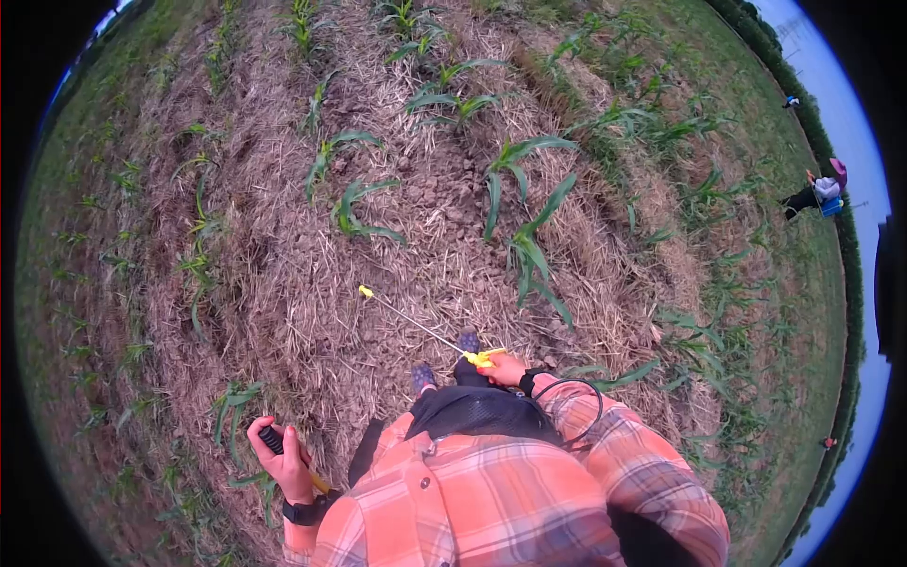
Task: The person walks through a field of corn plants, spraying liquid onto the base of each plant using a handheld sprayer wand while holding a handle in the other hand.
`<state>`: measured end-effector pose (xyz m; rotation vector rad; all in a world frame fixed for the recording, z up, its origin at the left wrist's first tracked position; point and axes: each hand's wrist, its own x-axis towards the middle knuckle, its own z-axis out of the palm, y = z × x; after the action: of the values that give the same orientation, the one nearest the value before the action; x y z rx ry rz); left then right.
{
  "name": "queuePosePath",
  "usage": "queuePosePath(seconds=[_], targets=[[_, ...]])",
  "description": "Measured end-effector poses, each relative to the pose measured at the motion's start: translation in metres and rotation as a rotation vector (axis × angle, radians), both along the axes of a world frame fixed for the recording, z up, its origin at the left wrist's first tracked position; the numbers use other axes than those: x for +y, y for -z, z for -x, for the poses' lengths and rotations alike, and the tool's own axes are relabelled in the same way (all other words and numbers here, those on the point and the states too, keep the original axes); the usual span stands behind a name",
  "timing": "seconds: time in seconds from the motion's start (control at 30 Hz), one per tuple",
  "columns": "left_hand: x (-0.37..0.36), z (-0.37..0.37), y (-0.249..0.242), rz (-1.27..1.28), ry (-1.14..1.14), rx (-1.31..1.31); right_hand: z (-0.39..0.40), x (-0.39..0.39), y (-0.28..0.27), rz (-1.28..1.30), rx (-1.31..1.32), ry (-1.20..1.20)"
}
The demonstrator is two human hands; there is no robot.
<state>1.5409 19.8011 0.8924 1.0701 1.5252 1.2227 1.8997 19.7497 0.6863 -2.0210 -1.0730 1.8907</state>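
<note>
My right hand (505,369) is closed around the yellow handle of a sprayer wand (416,319), in front of my waist. The thin metal wand slants forward and left, and its yellow nozzle (366,292) hangs over straw-covered soil. A dark hose (597,402) loops beside my right forearm. Low at my left side, my left hand (283,465) is wrapped around a black ribbed grip (271,438). A yellowish bar (319,483) shows just behind that wrist; my arm and body hide the rest of it.
Young corn plants (529,248) grow in rows ahead and to both sides. Dry straw (265,283) covers the soil between them. My patterned shoes (422,378) stand between rows. Far right, a person (814,194) carries a blue tank (831,206); other people are farther off.
</note>
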Motion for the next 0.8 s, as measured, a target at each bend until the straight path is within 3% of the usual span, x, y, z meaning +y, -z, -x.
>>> queuePosePath(seconds=[0.27, 0.33, 0.7, 0.8], targets=[[0.041, -0.024, -0.009, -0.05, -0.038, 0.039, -0.021, 0.05, 0.036, -0.173, 0.02, -0.12], [0.056, -0.038, -0.012, -0.067, -0.05, 0.086, -0.042, 0.065, 0.03, 0.018, -0.023, 0.042], [0.148, -0.132, -0.032, -0.052, 0.033, 0.155, -0.186, 0.12, 0.051, 0.048, -0.098, 0.75], [0.16, -0.143, -0.034, -0.045, 0.012, 0.168, -0.216, 0.135, 0.064, 0.04, -0.112, 0.848]])
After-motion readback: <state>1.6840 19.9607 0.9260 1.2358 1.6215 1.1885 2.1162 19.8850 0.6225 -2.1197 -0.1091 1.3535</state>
